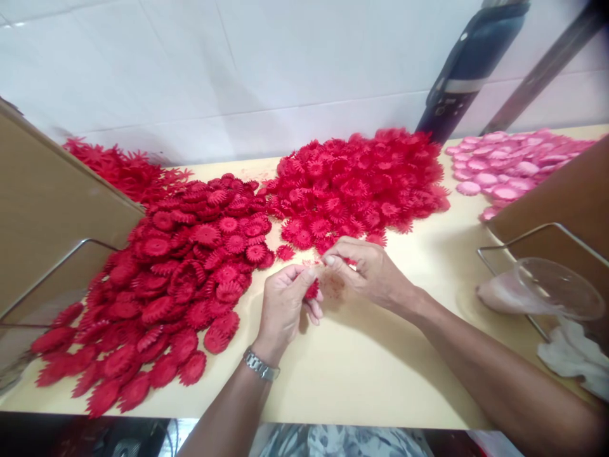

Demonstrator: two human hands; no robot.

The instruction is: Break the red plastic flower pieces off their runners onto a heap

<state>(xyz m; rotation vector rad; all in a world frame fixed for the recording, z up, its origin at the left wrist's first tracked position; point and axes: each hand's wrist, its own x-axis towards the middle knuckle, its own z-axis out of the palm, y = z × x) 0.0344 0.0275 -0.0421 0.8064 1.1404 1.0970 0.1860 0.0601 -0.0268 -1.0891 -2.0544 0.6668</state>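
Note:
My left hand (285, 303), with a metal watch on its wrist, is closed around a small red fabric flower piece (312, 291) above the cream table (361, 368). My right hand (366, 270) meets it from the right, thumb and forefinger pinched at the top of the same piece. Just beyond my fingers lies a big heap of frilly red flower pieces (356, 184). A second heap of flatter red petal discs (176, 285) spreads to the left of my left hand.
Pale pink petal discs (504, 165) lie at the far right. Brown cardboard panels with wire frames stand at the left (52, 209) and right (566, 203). A clear plastic cup (556, 289) and white cloth (571, 355) sit at right. A dark device (469, 66) leans on the white wall.

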